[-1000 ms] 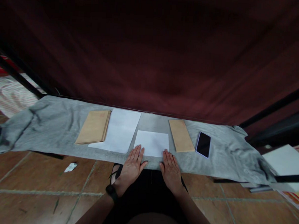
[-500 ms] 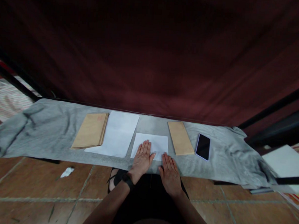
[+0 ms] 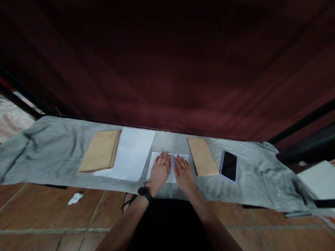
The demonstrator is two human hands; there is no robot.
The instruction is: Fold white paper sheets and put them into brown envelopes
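Note:
A white sheet of paper point(image 3: 171, 176), seemingly folded, lies flat on the grey cloth right before me. My left hand point(image 3: 160, 169) presses on its left half, fingers stretched out and pointing away from me. Beside it, my right hand point(image 3: 183, 172) rests flat on the right half, its fingers extended. Both hands are open and hide much of the paper. To the left lie larger white sheets point(image 3: 134, 153), partly under a stack of brown envelopes point(image 3: 99, 151). A single brown envelope point(image 3: 203, 156) lies just right of the paper.
A phone point(image 3: 229, 166) with a dark screen lies right of the single envelope. The grey cloth point(image 3: 58, 146) covers a narrow bench, backed by a dark red curtain point(image 3: 169, 85). A crumpled white scrap point(image 3: 75, 198) is on the tiled floor.
My right hand has moved forward and slightly left, from the paper's near edge onto its right half. The left hand stays flat on the paper. The view has shifted slightly.

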